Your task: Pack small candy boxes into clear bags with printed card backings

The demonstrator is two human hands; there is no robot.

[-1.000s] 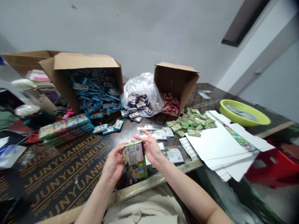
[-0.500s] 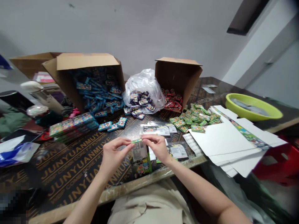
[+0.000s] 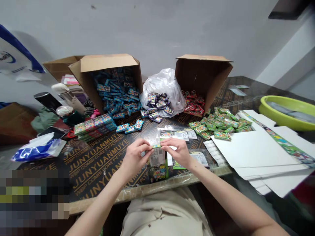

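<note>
My left hand [image 3: 137, 155] and my right hand [image 3: 177, 150] meet at the front middle of the table. Between their fingertips they pinch the two ends of a small green printed packet [image 3: 156, 146], seen edge-on. Right below it is a flat black and green printed package [image 3: 158, 172] with a greyish panel; whether it touches the packet I cannot tell. Beside my right hand lie more flat printed packages [image 3: 199, 158]. Similar green packets [image 3: 222, 119] are heaped further right. A few blue packets [image 3: 130, 127] lie beyond my left hand.
A carton of blue packets [image 3: 110, 64] stands back left, a carton with red packets [image 3: 204, 59] back right. Between them sits a plastic bag [image 3: 162, 82] with purple packets. Stacked packets [image 3: 94, 126] are left; white card sheets [image 3: 236, 147] and a yellow-green basin [image 3: 287, 121] are right.
The camera view has turned left, so everything sits further right in the picture. Both hands keep hold of the green packet, with little visible change in their grip.
</note>
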